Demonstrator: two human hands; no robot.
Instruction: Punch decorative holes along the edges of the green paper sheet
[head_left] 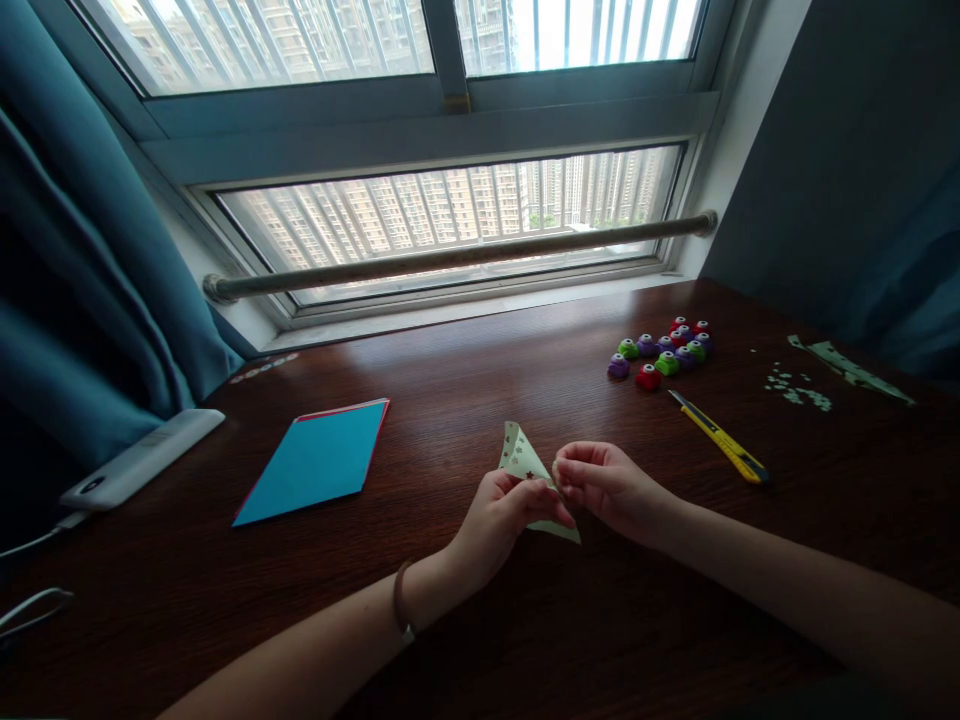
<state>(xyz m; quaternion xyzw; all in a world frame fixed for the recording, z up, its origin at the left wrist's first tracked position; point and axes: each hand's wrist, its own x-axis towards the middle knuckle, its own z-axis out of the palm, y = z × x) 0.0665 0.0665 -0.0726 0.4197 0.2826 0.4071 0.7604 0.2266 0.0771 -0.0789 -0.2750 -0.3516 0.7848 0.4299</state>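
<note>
My left hand [501,518] is closed on a folded piece of pale green paper [517,452], thumb on top. Small star-shaped holes dot the paper, and its lower corner sticks out below my fingers. Close against the paper's right edge, my right hand [609,490] is closed in a pinch. Whatever lies between those fingertips is too small to make out. To the right of my right hand lies a yellow utility knife [721,438], its blade pointing up and left.
Small red, green and purple craft punches [666,362] cluster beyond my right hand. Tiny pale green cut-outs [808,398] and a paper strip [851,368] lie at far right. Left are stacked coloured sheets [319,465], blue uppermost, and a white power bank [142,458] with a cable. A window stands behind.
</note>
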